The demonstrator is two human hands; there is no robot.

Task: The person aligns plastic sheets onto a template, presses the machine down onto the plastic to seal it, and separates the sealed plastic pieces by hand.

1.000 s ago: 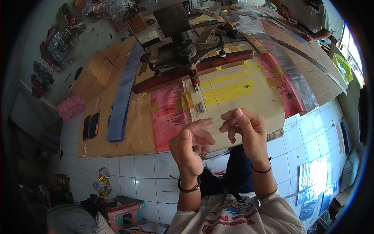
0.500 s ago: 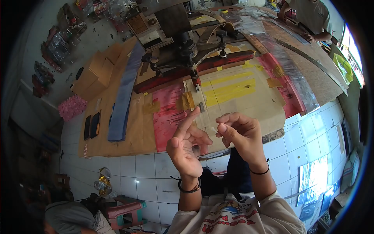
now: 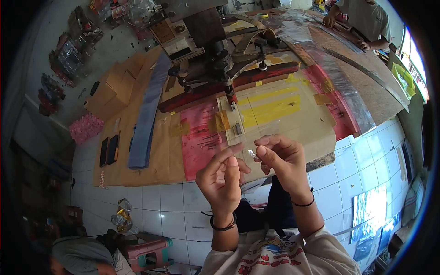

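Note:
Between my hands, a small piece of clear plastic (image 3: 251, 152) catches the light above the worktable's near edge. My right hand (image 3: 280, 160) pinches it between thumb and forefinger. On the other side, my left hand (image 3: 221, 181) has its thumb drawn in against the forefinger; anything between them is too hard to see. Beyond the hands lies a beige board (image 3: 298, 128) with yellow tape strips (image 3: 270, 110). A small metal piece (image 3: 237, 129) rests there, below the red-tipped arm of a dark press (image 3: 222, 62).
Red film (image 3: 199, 142) and blue sheets (image 3: 143, 133) lie left on the brown-covered table (image 3: 160, 174), with two phones (image 3: 112, 149) and a cardboard box (image 3: 110, 89). A person (image 3: 366, 23) works at far right; another (image 3: 82, 256) is low left beside a stool (image 3: 149, 252).
My left hand's raised forefinger has come down and its thumb has closed in towards it. My right hand has shifted slightly left and down, keeping its pinch.

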